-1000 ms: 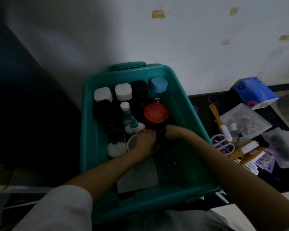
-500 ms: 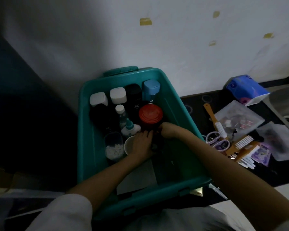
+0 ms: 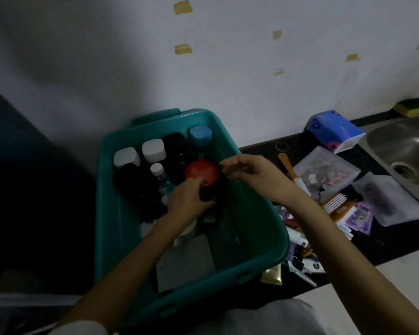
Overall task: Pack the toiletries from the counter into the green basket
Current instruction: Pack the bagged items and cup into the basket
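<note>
Head view: green basket (image 3: 104,189) half packed; toiletries (image 3: 344,209) wait on the tabletop (image 3: 385,240). My left grip (image 3: 189,201) holds a dark item (image 3: 207,198); right grip (image 3: 254,175) relaxed, empty.

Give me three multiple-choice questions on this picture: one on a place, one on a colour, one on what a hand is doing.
1. Where is the blue tissue pack? A on the floor; B on the counter by the sink; C on a shelf.
2. What colour is the round lid by the left hand? A red; B yellow; C white.
3. The left hand is: A flat on the counter; B in the sink; C inside the basket, gripping a dark object.
Answers: B, it lies beside the sink; A, the lid shows red; C, its fingers curl round the object.
</note>
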`<state>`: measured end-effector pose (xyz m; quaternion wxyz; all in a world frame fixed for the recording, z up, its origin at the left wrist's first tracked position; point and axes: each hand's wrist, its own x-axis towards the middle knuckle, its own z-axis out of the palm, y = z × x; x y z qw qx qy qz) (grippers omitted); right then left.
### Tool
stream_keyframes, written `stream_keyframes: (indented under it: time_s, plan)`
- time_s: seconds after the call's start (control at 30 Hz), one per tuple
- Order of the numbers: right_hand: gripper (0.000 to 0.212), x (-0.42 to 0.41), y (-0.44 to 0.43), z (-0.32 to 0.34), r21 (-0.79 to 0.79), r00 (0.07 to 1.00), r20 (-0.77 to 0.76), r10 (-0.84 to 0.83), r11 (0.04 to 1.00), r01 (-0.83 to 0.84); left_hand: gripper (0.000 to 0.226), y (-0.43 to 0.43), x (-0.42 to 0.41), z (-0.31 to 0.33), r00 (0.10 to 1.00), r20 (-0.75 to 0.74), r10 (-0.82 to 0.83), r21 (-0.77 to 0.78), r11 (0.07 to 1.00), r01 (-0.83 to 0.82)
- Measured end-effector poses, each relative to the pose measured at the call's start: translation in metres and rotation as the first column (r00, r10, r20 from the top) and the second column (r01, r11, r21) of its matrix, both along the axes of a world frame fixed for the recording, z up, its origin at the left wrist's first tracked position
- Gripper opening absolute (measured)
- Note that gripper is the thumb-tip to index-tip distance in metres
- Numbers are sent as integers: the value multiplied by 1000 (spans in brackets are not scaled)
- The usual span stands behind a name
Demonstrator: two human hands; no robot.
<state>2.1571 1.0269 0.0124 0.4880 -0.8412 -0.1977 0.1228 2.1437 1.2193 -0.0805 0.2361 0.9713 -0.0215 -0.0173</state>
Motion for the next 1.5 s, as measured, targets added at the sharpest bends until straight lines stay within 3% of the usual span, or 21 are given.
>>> stream_keyframes:
  time_s: [0.1, 0.2, 0.3, 0.37, 0.43, 0.57, 0.73, 0.93, 1.23, 1.5]
  plan:
    - [33, -6, 1, -1, 0, 999, -45, 5, 1000, -5, 69, -11, -9, -9, 980, -194, -53, 175, 981, 88]
    - [34, -12, -1, -7, 14, 998, -65, 8, 1000, -7, 64, -19, -14, -13, 979, -190, -71, 183, 977, 106]
    - [32, -14, -15, -9, 114, 985, -169, -45, 991, 65, 53, -29, -10, 8, 997, -58, -58, 119, 991, 65]
    - [30, -15, -31, -7, 194, 965, -246, -91, 971, 141, 38, -36, -2, 30, 993, 114, 1, 111, 994, -14]
    - [29, -16, -52, -6, 231, 949, -265, -169, 945, 233, 29, -48, 5, 54, 959, 264, 100, -3, 995, -103]
    - [26, -22, -102, -6, 235, 901, -315, -297, 896, 378, 28, -98, 17, 80, 914, 405, 16, -139, 989, 45]
    - [24, -30, -164, -15, 199, 828, -341, -445, 827, 526, 31, -171, 35, 85, 924, 343, -169, -153, 961, 232]
    - [22, -42, -230, -23, 201, 706, -410, -577, 698, 687, 37, -258, 43, 81, 913, 166, -373, -183, 898, 400]
    - [21, -56, -306, -50, 189, 540, -469, -699, 517, 835, 33, -360, 58, 49, 867, -33, -497, -324, 826, 461]
    - [21, -68, -358, -72, 110, 377, -500, -779, 375, 920, 22, -419, 63, 5, 826, -102, -555, -364, 793, 488]
